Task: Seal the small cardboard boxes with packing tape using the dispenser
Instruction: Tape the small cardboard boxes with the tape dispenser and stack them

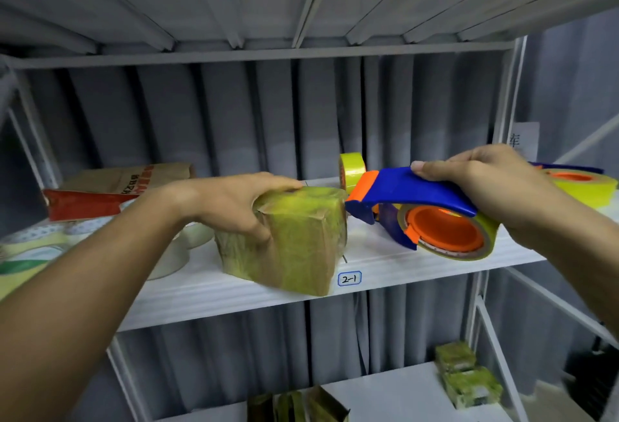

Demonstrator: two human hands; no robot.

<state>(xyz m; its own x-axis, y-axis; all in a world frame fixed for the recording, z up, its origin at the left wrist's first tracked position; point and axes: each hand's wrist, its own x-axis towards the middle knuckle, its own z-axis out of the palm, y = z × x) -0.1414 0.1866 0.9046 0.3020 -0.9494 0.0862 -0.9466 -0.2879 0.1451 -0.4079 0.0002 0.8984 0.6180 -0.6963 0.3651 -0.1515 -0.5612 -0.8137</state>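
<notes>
A small cardboard box (pixel 301 247), wrapped in yellowish tape, stands on the white shelf (pixel 234 291) at its front edge. My left hand (pixel 231 204) grips the box's upper left corner, fingers over the top and thumb on the near face. My right hand (pixel 489 183) holds a blue and orange tape dispenser (pixel 415 194) loaded with a yellow tape roll (pixel 449 234). The dispenser's orange front end sits right beside the box's upper right edge.
A yellow tape roll (pixel 351 170) stands behind the box; another dispenser with tape (pixel 582 183) lies at far right. White tape rolls (pixel 181 250) and a brown paper bag (pixel 124 183) sit at left. Taped boxes (pixel 469 378) rest on the lower shelf. A label reads 2-1 (pixel 349 278).
</notes>
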